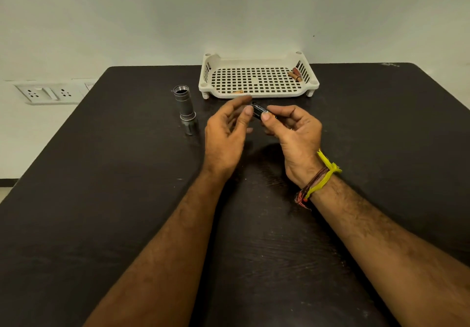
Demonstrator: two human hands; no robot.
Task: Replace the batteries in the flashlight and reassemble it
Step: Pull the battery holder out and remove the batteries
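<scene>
**Small dark holder pinched above the desk, flashlight body standing open**

The right hand (292, 129) pinches a small black cylindrical battery holder (260, 111) between thumb and fingers; the left hand (229, 133) hovers just beside it, fingers loosely curled and holding nothing. The holder could slip and roll across the dark desk (101, 199). The grey metal flashlight body (185, 109) stands upright to the left, threaded mouth up; a nudge might topple it. Reddish-brown batteries (295, 74) lie in the white perforated plastic tray (256, 95); mixing old with new is a risk.

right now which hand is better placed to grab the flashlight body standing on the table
Left. The left hand is open, holds nothing, and is beside the upright flashlight body. The right hand is farther off and pinching the black battery holder.
</scene>
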